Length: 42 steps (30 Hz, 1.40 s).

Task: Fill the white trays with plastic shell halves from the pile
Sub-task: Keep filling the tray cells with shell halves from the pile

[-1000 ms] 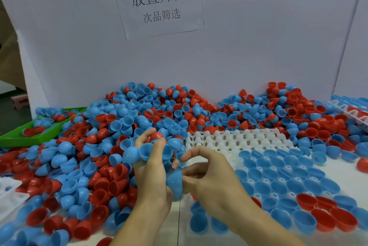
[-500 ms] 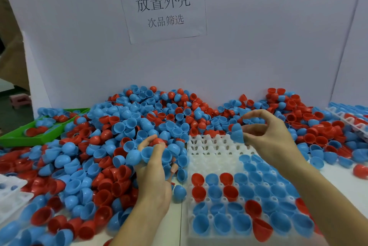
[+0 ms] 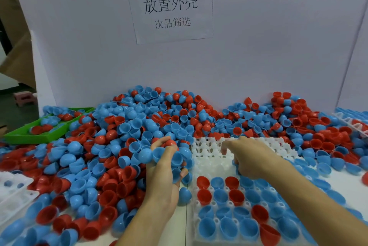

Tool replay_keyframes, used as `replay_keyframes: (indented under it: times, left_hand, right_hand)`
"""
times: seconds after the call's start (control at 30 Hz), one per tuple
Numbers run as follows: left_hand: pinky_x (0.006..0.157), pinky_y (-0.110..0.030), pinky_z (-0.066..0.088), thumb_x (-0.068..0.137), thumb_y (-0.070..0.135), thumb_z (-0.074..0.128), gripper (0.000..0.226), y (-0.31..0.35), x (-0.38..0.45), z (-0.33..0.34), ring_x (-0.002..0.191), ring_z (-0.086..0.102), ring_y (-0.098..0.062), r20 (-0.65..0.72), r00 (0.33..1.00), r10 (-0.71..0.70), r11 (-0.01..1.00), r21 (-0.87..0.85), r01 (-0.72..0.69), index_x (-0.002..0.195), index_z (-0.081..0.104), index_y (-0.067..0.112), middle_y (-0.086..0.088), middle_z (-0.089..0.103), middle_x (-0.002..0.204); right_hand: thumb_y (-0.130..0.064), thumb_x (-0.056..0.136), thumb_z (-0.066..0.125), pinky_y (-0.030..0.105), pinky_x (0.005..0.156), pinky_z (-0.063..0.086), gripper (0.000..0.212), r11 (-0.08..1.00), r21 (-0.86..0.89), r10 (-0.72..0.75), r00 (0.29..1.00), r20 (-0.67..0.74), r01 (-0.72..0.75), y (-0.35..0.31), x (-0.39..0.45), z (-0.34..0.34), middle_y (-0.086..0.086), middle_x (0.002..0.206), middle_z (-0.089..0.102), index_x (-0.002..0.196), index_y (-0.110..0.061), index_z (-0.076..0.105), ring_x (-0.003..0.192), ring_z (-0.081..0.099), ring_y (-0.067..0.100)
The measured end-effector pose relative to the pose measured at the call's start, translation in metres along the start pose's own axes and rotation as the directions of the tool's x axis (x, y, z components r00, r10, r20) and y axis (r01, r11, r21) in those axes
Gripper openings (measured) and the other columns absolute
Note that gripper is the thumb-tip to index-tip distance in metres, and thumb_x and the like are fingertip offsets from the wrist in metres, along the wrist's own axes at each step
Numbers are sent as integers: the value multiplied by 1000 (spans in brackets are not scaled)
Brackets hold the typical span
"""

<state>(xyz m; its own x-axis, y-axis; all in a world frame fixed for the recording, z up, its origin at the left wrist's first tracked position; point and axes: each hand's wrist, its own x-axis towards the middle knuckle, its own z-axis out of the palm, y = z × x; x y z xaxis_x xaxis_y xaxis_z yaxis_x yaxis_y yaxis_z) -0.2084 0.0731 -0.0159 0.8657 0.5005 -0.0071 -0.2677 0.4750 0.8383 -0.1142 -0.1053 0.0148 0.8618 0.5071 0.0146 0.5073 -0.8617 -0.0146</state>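
Meanwhile your left hand clutched several blue and red shell halves, fingers curled around them. Your right hand hovered over the white tray, fingers bent downward; whether they pinched anything, you couldn't tell.

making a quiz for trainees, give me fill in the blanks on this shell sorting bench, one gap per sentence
1. The left hand holds a handful of mostly ____ shells.
2. The right hand reaches over the ____ tray.
3. The bin at far left is ____.
4. The loose pile holds blue and ____ shell halves.

Missing words: blue; white; green; red
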Motion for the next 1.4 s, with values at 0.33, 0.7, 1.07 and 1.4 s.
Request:
replay_keyframes:
  times: [0.33,0.7,1.07,1.4]
  left_hand:
    - [42,-24,39,92,7,59,18,0,-2,1,63,59,-15,87,993,-73,996,-35,77,99,70,20,-8,72,88]
    - [42,-24,44,88,7,55,27,-3,-8,2,74,61,-21,191,974,-121,991,78,107,110,70,12,-14,71,95]
    - [59,-32,47,94,14,60,18,-5,-7,2,75,66,-23,174,981,-84,973,228,43,97,73,25,-15,75,94]
    - [38,-22,34,96,14,58,12,-6,-6,4,56,58,-20,117,990,-76,988,141,60,104,67,11,-14,73,94]
  right_hand:
    - [-1,91,59,32,81,60,48,982,159,140,961,-239,-103,14,-16,-2,-7,108,72,127,-32,63,91,68,10]
    - [-33,93,65,16,70,54,26,593,716,-63,907,-415,369,-50,-42,20,-20,97,67,110,-52,60,89,66,-1]
    - [-33,82,78,31,64,59,27,492,788,-5,906,-422,370,-57,-44,23,-11,91,68,106,-38,67,75,69,13]
    - [-19,95,61,23,67,59,30,551,743,50,873,-484,380,-59,-43,25,-26,91,70,95,-49,62,75,69,5]
